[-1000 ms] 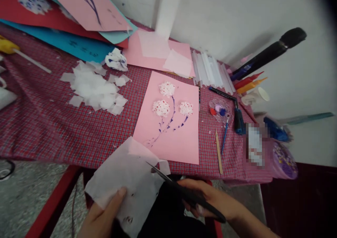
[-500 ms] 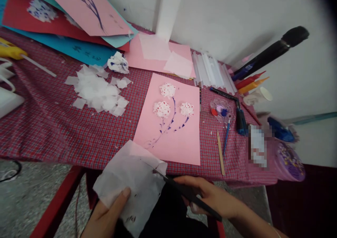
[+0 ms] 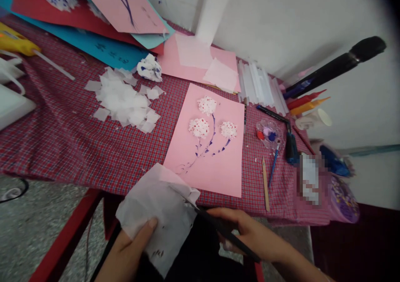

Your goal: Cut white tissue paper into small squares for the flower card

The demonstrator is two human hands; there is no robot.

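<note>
A thin white sheet of tissue paper (image 3: pixel 162 219) hangs over my lap at the table's front edge. My left hand (image 3: pixel 134 248) pinches its lower left part, thumb on top and fingers hidden beneath. Black-handled scissors (image 3: pixel 228 234) are gripped in my right hand (image 3: pixel 243 232), their tip at the paper's right edge, with the blades partly hidden. Just beyond lies a pink card (image 3: pixel 215 169) bearing three white, red-flecked flower heads (image 3: pixel 199 128) on purple stems. A heap of small white paper squares (image 3: pixel 121 101) sits to its left.
A crumpled paper ball (image 3: pixel 150 68) and stacked coloured cards (image 3: pixel 93 48) lie behind. At left is a yellow glue gun (image 3: pixel 18 40). On the right are a paint palette (image 3: pixel 268 134), a blue brush (image 3: pixel 274 165), a wooden stick (image 3: pixel 265 186) and glue sticks (image 3: pixel 261 82).
The view has shifted slightly, so the table's things appear further right. Both hands keep their grips on paper and scissors; the scissors' tip stays at the paper's right edge.
</note>
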